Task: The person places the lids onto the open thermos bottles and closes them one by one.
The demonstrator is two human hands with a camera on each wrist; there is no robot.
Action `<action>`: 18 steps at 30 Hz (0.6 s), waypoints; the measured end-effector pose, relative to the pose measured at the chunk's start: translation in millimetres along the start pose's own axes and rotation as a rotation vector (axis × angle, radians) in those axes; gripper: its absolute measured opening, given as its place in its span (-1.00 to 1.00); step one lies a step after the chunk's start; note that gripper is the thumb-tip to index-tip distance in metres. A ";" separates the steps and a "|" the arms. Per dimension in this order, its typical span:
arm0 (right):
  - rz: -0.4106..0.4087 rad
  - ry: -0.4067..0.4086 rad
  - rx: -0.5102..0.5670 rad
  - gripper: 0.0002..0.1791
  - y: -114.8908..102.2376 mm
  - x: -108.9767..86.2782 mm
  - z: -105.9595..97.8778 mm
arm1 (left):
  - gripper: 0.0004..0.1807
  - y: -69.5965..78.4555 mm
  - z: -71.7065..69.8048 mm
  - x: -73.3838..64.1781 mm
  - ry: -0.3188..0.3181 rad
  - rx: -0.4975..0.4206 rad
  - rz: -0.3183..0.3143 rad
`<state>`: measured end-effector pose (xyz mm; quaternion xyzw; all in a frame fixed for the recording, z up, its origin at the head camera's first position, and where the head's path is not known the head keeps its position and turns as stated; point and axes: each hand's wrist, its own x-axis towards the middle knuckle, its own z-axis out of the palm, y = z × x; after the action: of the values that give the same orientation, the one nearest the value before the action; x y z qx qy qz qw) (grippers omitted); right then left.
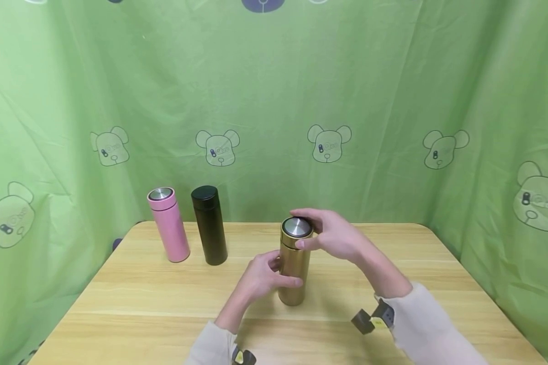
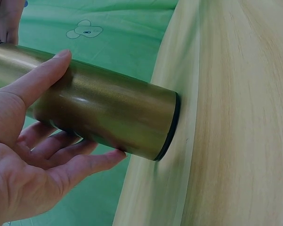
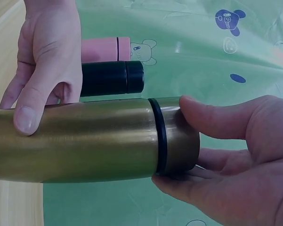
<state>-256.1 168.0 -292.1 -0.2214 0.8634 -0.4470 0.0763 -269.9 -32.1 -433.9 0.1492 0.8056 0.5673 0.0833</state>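
A gold thermos bottle [image 1: 296,264] stands upright on the wooden table, a little right of the middle. My left hand [image 1: 261,276] grips its body from the left, thumb across the front. At the top, my right hand [image 1: 337,234] holds the bottle's lid [image 3: 176,136] between thumb and fingers. The lid has a round silver disc on top and sits on the bottle, with a black ring showing beneath it in the right wrist view. In the left wrist view, the black-edged base [image 2: 172,127] is beside the tabletop; whether it touches cannot be told there.
To the left on the table [image 1: 164,314] stand a pink thermos bottle [image 1: 171,230] with a silver-topped lid and a black thermos bottle [image 1: 211,230], close together. A green curtain [image 1: 274,91] with bear-head prints hangs behind the table and at both sides.
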 end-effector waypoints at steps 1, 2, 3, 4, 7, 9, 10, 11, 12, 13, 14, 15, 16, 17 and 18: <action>0.003 0.008 -0.009 -0.19 0.2 0.3 0.3 | -0.28 -0.1 0.0 0.0 0.002 0.001 0.001; 0.005 0.016 -0.017 -0.20 0.3 0.6 0.8 | -0.28 -0.2 0.0 0.0 0.003 0.001 0.002; 0.007 0.026 -0.023 -0.21 0.3 0.9 1.3 | -0.28 -0.4 0.1 0.1 0.005 0.003 0.004; 0.009 0.041 -0.029 -0.22 0.2 1.3 1.9 | -0.28 -0.7 0.3 0.2 0.008 0.005 0.005; 0.022 0.097 -0.053 -0.24 0.2 2.5 4.1 | -0.30 -0.5 0.6 0.3 0.020 0.007 0.010; 0.039 0.135 -0.065 -0.24 0.0 3.0 6.0 | -0.32 -0.2 0.9 0.3 0.027 0.009 0.012; 0.049 0.152 -0.071 -0.24 -0.1 3.2 6.9 | -0.33 0.0 1.0 0.2 0.029 0.008 0.013; 0.054 0.163 -0.081 -0.23 0.0 3.4 7.9 | -0.34 0.3 1.1 0.0 0.032 0.006 0.013; 0.062 0.172 -0.087 -0.22 -0.1 3.5 8.7 | -0.34 0.5 1.2 -0.1 0.033 0.007 0.013; 0.070 0.179 -0.091 -0.22 -0.1 3.6 9.3 | -0.34 0.6 1.2 -0.2 0.033 0.006 0.013; 0.076 0.185 -0.094 -0.21 -0.4 3.5 9.9 | -0.34 0.8 1.3 -0.4 0.033 0.006 0.013; 0.080 0.191 -0.099 -0.21 -0.3 3.6 10.2 | -0.34 1.0 1.3 -0.5 0.033 0.007 0.014; 0.081 0.193 -0.101 -0.20 -0.1 3.4 10.5 | -0.34 1.1 1.4 -0.6 0.033 0.009 0.013; 0.080 0.195 -0.103 -0.20 0.2 3.2 10.7 | -0.33 1.3 1.5 -0.7 0.033 0.010 0.013; 0.083 0.199 -0.102 -0.21 0.2 3.0 10.7 | -0.33 1.3 1.5 -0.8 0.032 0.012 0.013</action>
<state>-255.4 158.9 -298.4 -0.1435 0.8966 -0.4189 -0.0027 -268.6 -30.5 -433.2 0.1456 0.8092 0.5654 0.0657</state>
